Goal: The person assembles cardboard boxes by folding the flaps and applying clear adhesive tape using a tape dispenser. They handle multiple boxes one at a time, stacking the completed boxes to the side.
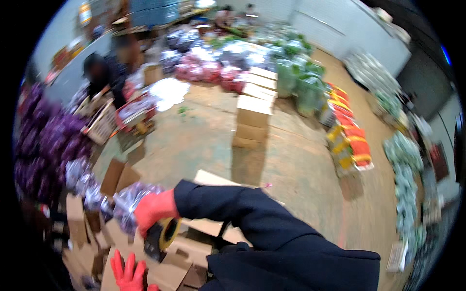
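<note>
My right hand (154, 211), in a red glove, reaches across from the right and is closed around a tape dispenser (168, 234) with a dark body and a yellow ring. The dispenser is held just above a cardboard box (189, 248) with raised flaps. My left hand (128, 274), also red-gloved, lies at the lower edge with its fingers spread on brown cardboard (110, 262). It holds nothing that I can see. Beside my right hand are clear plastic bags (127, 206) with purplish contents. Motion blurs the picture somewhat.
Purple net sacks (58, 138) pile up at the left. A person (109, 77) bends over crates (101, 121) there. A row of cardboard boxes (253, 114) stands mid-floor, orange-and-yellow packages (347, 131) farther right. Bagged greens (310, 92) stand behind, green bags (405, 184) along the right.
</note>
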A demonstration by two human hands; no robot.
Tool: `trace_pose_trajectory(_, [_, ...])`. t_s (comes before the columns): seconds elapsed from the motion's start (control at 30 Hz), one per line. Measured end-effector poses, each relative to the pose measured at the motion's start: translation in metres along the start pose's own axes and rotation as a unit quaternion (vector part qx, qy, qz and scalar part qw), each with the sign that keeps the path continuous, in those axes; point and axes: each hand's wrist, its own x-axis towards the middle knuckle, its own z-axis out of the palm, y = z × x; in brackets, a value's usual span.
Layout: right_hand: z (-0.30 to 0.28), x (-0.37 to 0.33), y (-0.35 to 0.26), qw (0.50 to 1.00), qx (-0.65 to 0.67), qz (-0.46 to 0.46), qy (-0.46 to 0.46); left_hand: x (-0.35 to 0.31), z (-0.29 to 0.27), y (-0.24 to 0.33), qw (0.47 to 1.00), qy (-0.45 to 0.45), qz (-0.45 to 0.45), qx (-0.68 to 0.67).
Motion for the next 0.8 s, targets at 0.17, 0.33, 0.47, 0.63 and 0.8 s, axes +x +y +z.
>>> trace_pose_trajectory(0.17, [0.002,-0.005,0.013,0.990,-0.005,-0.142,0.009,0.057,-0.007,-0.005,0.989,-0.065,0.129,-0.023])
trace_pose_trajectory(0.33, [0.024,-0.033,0.036,0.981,0.025,-0.163,0.105,0.084,-0.008,-0.006,0.976,-0.115,0.183,-0.001])
trace_pose_trajectory(0.47, [0.093,-0.038,0.049,0.982,-0.082,0.162,-0.059,0.080,-0.005,-0.004,0.965,-0.232,0.120,0.023])
trace_pose_trajectory(0.63, [0.095,-0.168,0.042,0.929,0.246,0.228,0.154,0.090,0.020,-0.013,0.951,-0.278,0.102,0.089])
trace_pose_trajectory(0.8, [0.123,-0.204,0.034,0.732,0.372,0.534,0.204,0.097,0.027,-0.001,0.935,-0.343,0.016,0.090])
